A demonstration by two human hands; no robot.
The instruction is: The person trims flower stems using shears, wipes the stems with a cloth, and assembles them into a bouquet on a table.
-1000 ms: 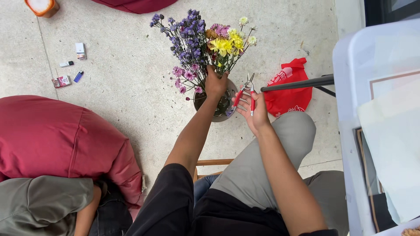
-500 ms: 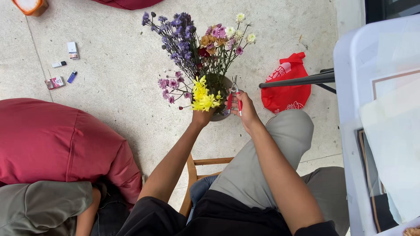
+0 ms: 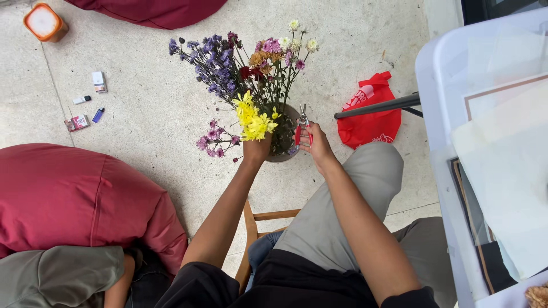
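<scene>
Yellow flowers (image 3: 253, 120) gripped by left hand (image 3: 257, 150) fingers, right hand (image 3: 317, 142) fingers closed on red-handled shears (image 3: 302, 129)

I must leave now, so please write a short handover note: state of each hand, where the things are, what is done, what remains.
Left hand: closed around the stems of the yellow flowers, held beside the vase.
Right hand: grip closed on the red-handled pruners, blades up at the vase rim.
Vase: on the floor, in front of the knees, already filled with purple, pink and white flowers.
Done: most stems are in.
Left: the yellow bunch is not yet in the vase.
</scene>
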